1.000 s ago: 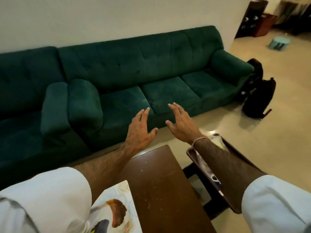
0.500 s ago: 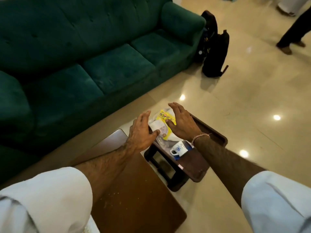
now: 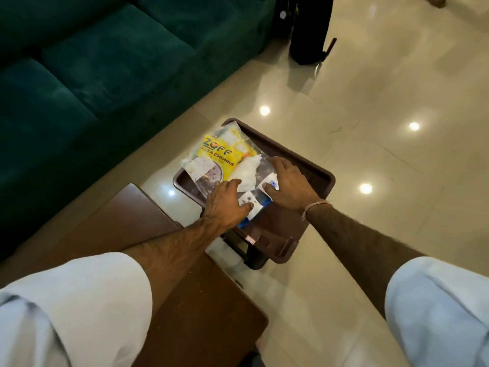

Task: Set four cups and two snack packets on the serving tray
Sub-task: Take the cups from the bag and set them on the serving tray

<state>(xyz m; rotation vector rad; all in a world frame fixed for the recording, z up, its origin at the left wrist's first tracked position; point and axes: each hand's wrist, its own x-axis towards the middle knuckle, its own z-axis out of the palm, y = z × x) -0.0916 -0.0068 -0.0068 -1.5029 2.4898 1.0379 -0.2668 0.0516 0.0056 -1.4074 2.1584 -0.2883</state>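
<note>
A brown serving tray (image 3: 304, 160) rests on a low dark stool (image 3: 252, 259) on the floor. On it lie a yellow "ZOFF soya chunks" packet (image 3: 219, 157) and a clear packet with white contents (image 3: 247, 173). Two white cups with blue print sit near the tray's middle, one (image 3: 271, 184) under my right thumb, the other (image 3: 251, 206) beside my left thumb. My left hand (image 3: 227, 205) and right hand (image 3: 287, 184) are lowered onto these things, fingers apart, without a clear grip. Anything under my palms is hidden.
A brown wooden table (image 3: 185, 300) stands just left of the tray, under my left arm. A dark green sofa (image 3: 105, 62) fills the upper left. A black bag (image 3: 309, 30) stands on the glossy tiled floor beyond the tray.
My view has tipped down from the sofa to the tray. Both hands have come down from the air onto the cups and packets on the tray.
</note>
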